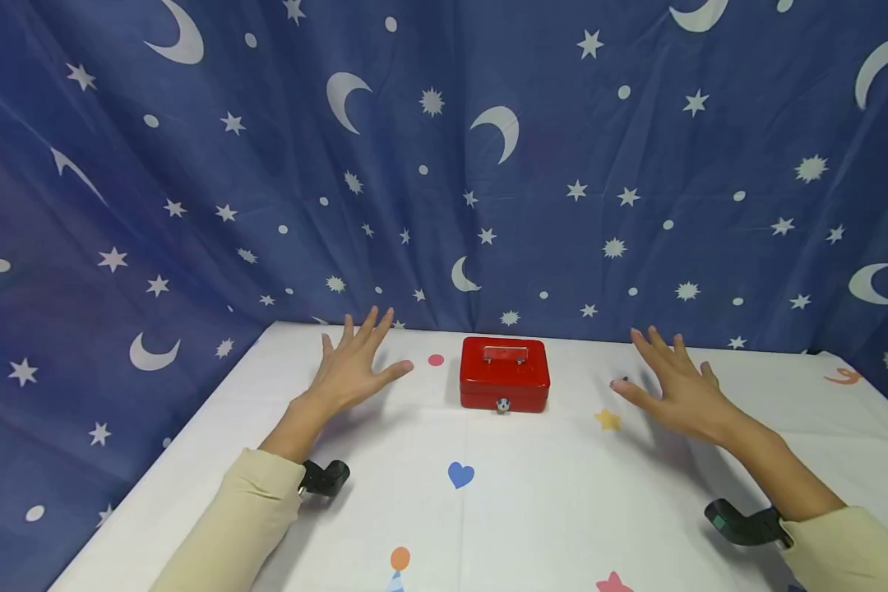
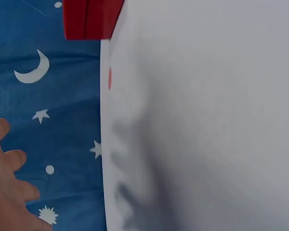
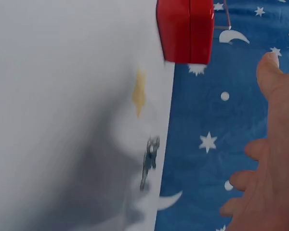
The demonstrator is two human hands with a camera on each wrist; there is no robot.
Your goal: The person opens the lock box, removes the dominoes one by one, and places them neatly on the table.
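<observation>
A red metal cash box [image 1: 503, 376] with a wire handle on its lid [image 1: 474, 355] and a silver lock [image 1: 502, 404] in front stands closed at the far middle of the white table. To its left, my left hand [image 1: 349, 370] hovers over the tabletop, fingers spread, holding nothing. On the other side my right hand [image 1: 682, 396] is likewise spread above the table and touches nothing. Below it lies a small silver key set [image 3: 150, 160], seen in the right wrist view; the hand hides most of it in the head view. Both hands are apart from the box.
A white tablecloth [image 1: 533, 510] with printed shapes, such as a blue heart [image 1: 460, 474] and a yellow star [image 1: 608, 419], covers the table. Right behind the table's far edge hangs a blue curtain [image 1: 414, 205] with moons and stars, and it continues along the left side.
</observation>
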